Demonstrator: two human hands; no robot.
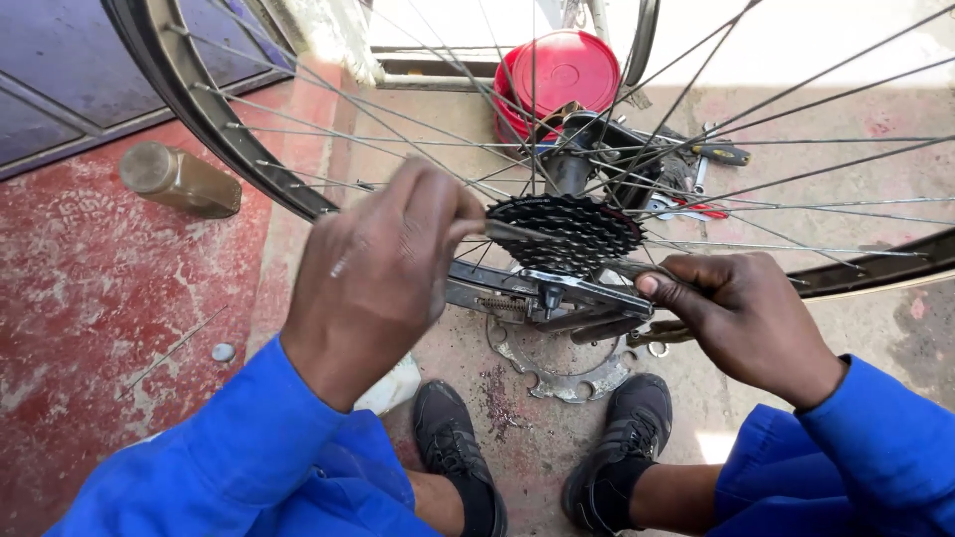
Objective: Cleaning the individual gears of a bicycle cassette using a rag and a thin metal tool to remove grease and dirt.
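Blue sleeves (249, 447) and black shoes (453, 447) are resting on worn red-and-grey concrete floor (90, 288). Left hand (373, 273) is gripping a tool handle at the sprocket cassette (567, 231); right hand (736, 308) is clasping a wrench (537, 293) lying level, left to right, beneath the bicycle wheel (229, 129).

Hard daylight floods in from the top of the frame, where the ground beyond the red bucket (557, 75) burns out to near white. The concrete floor (517, 418) in the foreground lies in softer shade. Thin spokes (796, 179) catch bright glints. The left hand (373, 283) shows slight motion blur; the wheel rim (214, 119) bows with wide-angle distortion at the edges.
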